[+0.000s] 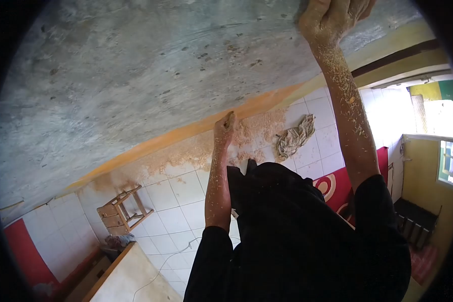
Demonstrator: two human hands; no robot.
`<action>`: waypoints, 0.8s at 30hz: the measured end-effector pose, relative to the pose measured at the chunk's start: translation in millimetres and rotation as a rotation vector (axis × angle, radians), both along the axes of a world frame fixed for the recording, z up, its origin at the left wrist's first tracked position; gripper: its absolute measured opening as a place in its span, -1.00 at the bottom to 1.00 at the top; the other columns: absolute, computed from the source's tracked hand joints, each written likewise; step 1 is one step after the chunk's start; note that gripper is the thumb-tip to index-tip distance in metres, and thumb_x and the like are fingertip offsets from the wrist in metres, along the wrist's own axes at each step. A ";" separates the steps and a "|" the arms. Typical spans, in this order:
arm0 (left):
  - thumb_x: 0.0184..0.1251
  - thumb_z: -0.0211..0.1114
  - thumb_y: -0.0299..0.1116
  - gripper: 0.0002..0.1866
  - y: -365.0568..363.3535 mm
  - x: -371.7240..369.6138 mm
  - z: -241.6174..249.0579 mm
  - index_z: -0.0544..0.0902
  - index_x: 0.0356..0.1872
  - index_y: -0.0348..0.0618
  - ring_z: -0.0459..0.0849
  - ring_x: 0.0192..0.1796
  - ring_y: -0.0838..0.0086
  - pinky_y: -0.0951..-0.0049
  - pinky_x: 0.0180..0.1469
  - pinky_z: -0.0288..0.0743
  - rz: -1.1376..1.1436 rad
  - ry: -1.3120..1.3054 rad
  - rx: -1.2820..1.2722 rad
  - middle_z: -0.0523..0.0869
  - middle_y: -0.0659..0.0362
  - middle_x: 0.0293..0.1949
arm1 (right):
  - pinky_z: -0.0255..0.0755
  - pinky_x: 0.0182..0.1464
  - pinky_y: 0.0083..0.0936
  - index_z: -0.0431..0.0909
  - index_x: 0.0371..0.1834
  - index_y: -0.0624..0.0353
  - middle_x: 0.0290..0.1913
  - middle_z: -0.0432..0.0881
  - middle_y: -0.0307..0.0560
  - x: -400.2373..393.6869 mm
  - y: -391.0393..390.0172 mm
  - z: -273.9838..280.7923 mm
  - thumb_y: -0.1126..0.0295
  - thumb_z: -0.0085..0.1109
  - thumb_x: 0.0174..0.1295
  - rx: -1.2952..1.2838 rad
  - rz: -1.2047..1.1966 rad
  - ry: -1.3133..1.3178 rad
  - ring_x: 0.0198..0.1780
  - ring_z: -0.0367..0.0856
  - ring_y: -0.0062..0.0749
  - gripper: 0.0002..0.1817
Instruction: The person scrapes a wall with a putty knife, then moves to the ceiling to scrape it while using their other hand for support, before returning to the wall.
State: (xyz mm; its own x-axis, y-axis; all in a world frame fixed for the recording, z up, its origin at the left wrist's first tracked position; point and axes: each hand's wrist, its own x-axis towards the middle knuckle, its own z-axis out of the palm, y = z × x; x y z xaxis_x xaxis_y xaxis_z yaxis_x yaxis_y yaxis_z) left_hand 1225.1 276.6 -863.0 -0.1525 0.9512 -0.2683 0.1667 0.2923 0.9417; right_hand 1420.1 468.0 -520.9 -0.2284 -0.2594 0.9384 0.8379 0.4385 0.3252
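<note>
The wall in front of me [121,75] is grey, scraped-looking, with dark pits and a few streaks. My right hand [334,20] is high against it at the top edge, its fingers curled and partly cut off by the frame. Pale shavings coat that hand and forearm. Lower down, near the orange strip [259,103] along the wall's bottom, my left hand [225,127] is closed, with flecks on its forearm. What either hand holds, if anything, is hidden.
Orange-brown debris [259,131] lies on the white tiled floor [178,194] along the wall. A crumpled cloth [296,137] rests there too. To the left are a small wooden stool [126,209] and a pale board-like surface [131,277]. A thin cable [161,269] crosses near it. A red patterned mat [329,191] is at right.
</note>
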 end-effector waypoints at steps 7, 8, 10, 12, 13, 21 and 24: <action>0.33 0.25 -0.08 -0.55 4.7 4.9 -16.6 0.63 0.03 -0.26 0.32 -0.51 0.69 0.58 -0.49 0.22 0.019 -0.126 0.129 0.49 0.41 -0.53 | -0.21 0.44 -0.10 0.35 0.31 0.23 0.40 0.23 0.14 8.4 8.6 2.5 0.08 -0.40 0.46 0.013 -0.026 -0.021 0.46 0.08 0.00 -0.44; 0.33 0.26 -0.09 -0.56 5.7 1.2 -13.8 0.63 0.03 -0.26 0.33 -0.49 0.68 0.58 -0.47 0.24 0.009 -0.125 0.115 0.49 0.41 -0.53 | -0.21 0.44 -0.10 0.35 0.31 0.24 0.40 0.22 0.15 6.2 3.3 2.1 0.08 -0.41 0.46 -0.004 -0.023 -0.017 0.46 0.07 0.00 -0.43; 0.34 0.25 -0.12 -0.57 10.2 32.9 -47.2 0.63 0.03 -0.27 0.38 -0.44 0.68 0.59 -0.40 0.29 0.023 -0.142 0.140 0.52 0.39 -0.49 | -0.21 0.44 -0.10 0.34 0.31 0.26 0.40 0.22 0.17 4.4 0.6 0.2 0.08 -0.42 0.46 -0.018 -0.016 -0.032 0.46 0.07 0.00 -0.42; 0.36 0.22 -0.15 -0.60 10.4 38.8 -55.6 0.62 0.03 -0.28 0.47 -0.31 0.65 0.58 -0.23 0.38 -0.013 -0.055 0.106 0.61 0.31 -0.40 | -0.21 0.44 -0.10 0.34 0.31 0.27 0.40 0.21 0.18 10.8 4.8 0.1 0.08 -0.42 0.46 0.004 -0.037 -0.058 0.46 0.07 0.00 -0.42; 0.36 0.21 -0.15 -0.59 6.6 32.0 -43.3 0.62 0.03 -0.29 0.50 -0.29 0.59 0.55 -0.18 0.40 0.001 -0.106 0.092 0.64 0.27 -0.36 | -0.21 0.44 -0.10 0.34 0.30 0.28 0.40 0.21 0.18 13.5 6.0 0.6 0.08 -0.42 0.46 0.015 -0.046 -0.072 0.46 0.06 0.00 -0.41; 0.34 0.22 -0.19 -0.62 15.3 23.8 -17.1 0.63 0.02 -0.27 0.54 -0.28 0.62 0.58 -0.18 0.41 -0.009 -0.026 0.156 0.69 0.20 -0.30 | -0.17 0.44 -0.12 0.35 0.30 0.28 0.40 0.22 0.17 14.8 9.6 1.5 0.08 -0.41 0.47 0.056 -0.040 -0.105 0.46 0.08 -0.01 -0.42; 0.35 0.23 -0.09 -0.53 10.8 5.5 5.5 0.59 0.08 -0.28 0.55 -0.22 0.58 0.57 -0.14 0.42 -0.024 0.005 -0.018 0.69 0.18 -0.25 | -0.16 0.44 -0.14 0.36 0.29 0.28 0.39 0.23 0.17 15.0 14.5 7.2 0.07 -0.39 0.46 0.105 -0.026 -0.127 0.46 0.08 -0.01 -0.42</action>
